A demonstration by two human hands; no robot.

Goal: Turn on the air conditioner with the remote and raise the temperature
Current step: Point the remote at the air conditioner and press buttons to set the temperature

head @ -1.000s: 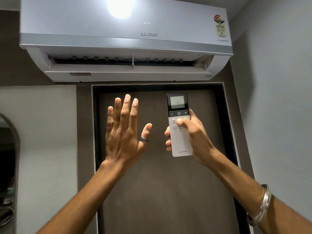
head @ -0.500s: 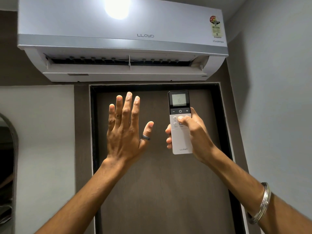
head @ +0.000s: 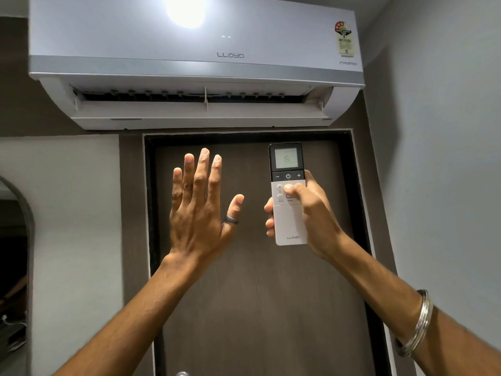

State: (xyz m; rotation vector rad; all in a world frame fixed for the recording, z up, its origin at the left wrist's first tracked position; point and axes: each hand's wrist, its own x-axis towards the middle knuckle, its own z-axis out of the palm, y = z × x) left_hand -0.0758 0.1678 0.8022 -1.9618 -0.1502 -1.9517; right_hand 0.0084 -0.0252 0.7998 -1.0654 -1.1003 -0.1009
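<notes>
Head view: remote upright in right hand, screen "16".

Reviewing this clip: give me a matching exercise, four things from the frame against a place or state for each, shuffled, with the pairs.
Things:
1. remote
2. left hand
3. air conditioner
4. bangle

Places or states:
A. mounted on the wall above the door, flap open
B. on the right wrist
C. held upright in the right hand, thumb on its buttons
D. raised, fingers spread, holding nothing

Pairs: 1-C, 2-D, 3-A, 4-B
</notes>
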